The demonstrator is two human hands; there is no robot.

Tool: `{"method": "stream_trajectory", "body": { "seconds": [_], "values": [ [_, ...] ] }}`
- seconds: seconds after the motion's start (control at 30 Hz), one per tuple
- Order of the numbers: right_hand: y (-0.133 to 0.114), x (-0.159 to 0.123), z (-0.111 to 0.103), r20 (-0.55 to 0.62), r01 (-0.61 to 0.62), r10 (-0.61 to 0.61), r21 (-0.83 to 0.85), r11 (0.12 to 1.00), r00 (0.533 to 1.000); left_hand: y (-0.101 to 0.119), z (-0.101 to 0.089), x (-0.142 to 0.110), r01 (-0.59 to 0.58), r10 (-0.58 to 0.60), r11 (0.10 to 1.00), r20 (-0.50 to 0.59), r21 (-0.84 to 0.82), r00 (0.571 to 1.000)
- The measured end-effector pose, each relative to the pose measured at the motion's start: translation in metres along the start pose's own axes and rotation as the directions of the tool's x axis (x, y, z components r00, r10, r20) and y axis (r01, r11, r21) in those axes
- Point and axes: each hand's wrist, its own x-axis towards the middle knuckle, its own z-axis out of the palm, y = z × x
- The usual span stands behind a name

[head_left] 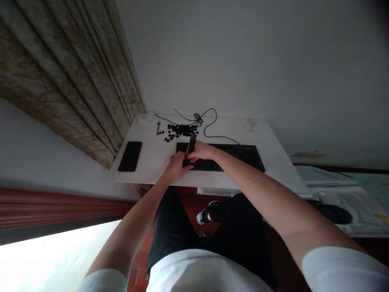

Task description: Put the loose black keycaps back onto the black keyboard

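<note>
A black keyboard [240, 153] lies along the front of the white table. Its left part is covered by my hands, so the keys there are mostly hidden. My left hand [176, 165] grips the keyboard's left end, thumb stretched along the front edge. Close beside it, my right hand [199, 151] is closed around a dark stick-shaped tool [192, 142], which stands tilted with its lower end down at the keyboard. What kind of tool this is I cannot make out. Many loose black keycaps [182, 130] lie in a pile just behind the keyboard's left half.
A blue small tool [158, 128] lies left of the keycaps. Farther left is a black phone [130, 156]. The keyboard's black cable [209, 129] loops across the back of the white table [158, 162]. Curtains [100, 81] hang at the left, and a wall [212, 61] stands behind.
</note>
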Motion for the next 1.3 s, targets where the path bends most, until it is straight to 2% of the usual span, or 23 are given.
{"method": "stream_trajectory", "body": {
  "seconds": [0.1,0.2,0.27,0.37,0.47,0.57,0.63,0.73,0.8,1.0,1.1,1.23,1.3],
  "values": [
    [-0.006,-0.008,0.004,0.010,0.110,-0.111,-0.235,0.966,0.994,-0.002,-0.001,0.001,0.000,0.000,1.000,0.003,-0.031,1.000],
    [-0.010,-0.021,0.013,-0.006,0.249,-0.287,-0.481,0.841,0.958,-0.003,-0.001,0.001,-0.003,0.003,1.000,0.006,-0.017,1.000],
    [-0.009,-0.027,0.017,-0.021,0.280,-0.346,-0.542,0.792,0.938,-0.003,0.000,0.000,0.001,-0.001,1.000,0.013,0.011,1.000],
    [-0.006,-0.025,0.015,-0.027,0.254,-0.312,-0.513,0.820,0.950,-0.003,0.001,0.000,0.007,-0.009,0.999,0.040,0.049,0.999],
    [-0.004,-0.012,0.006,0.003,0.139,-0.145,-0.319,0.937,0.989,-0.001,0.001,0.001,0.011,-0.014,0.998,0.054,0.059,0.998],
    [-0.008,-0.001,0.002,0.039,0.030,-0.023,-0.202,0.979,0.999,0.001,0.000,0.002,0.025,-0.027,0.999,0.041,0.043,0.999],
    [-0.012,-0.001,0.004,0.042,0.054,-0.044,-0.305,0.951,0.998,0.002,-0.001,0.003,0.030,-0.031,0.999,0.027,0.025,0.999],
    [-0.015,-0.008,0.010,0.046,0.190,-0.194,-0.513,0.837,0.980,0.002,-0.001,0.002,0.022,-0.022,1.000,0.005,-0.009,1.000],
    [-0.014,-0.015,0.012,0.033,0.248,-0.275,-0.548,0.799,0.961,0.001,-0.001,0.001,0.019,-0.019,1.000,-0.005,-0.024,1.000],
    [-0.004,-0.028,0.010,-0.060,0.272,-0.323,-0.406,0.872,0.945,-0.006,0.000,0.001,0.005,-0.007,0.996,-0.024,-0.091,1.000],
    [-0.005,-0.029,0.010,-0.067,0.292,-0.344,-0.395,0.871,0.937,-0.009,-0.001,0.002,-0.035,0.031,0.993,-0.032,-0.114,0.999],
    [-0.011,-0.028,0.011,-0.127,0.212,-0.290,-0.426,0.879,0.949,-0.012,0.000,0.001,-0.082,0.076,0.990,-0.057,-0.114,0.995],
    [-0.013,-0.029,0.008,-0.182,0.160,-0.243,-0.378,0.912,0.953,-0.012,0.001,-0.001,-0.097,0.088,0.989,-0.082,-0.114,0.993]
  ]
}}
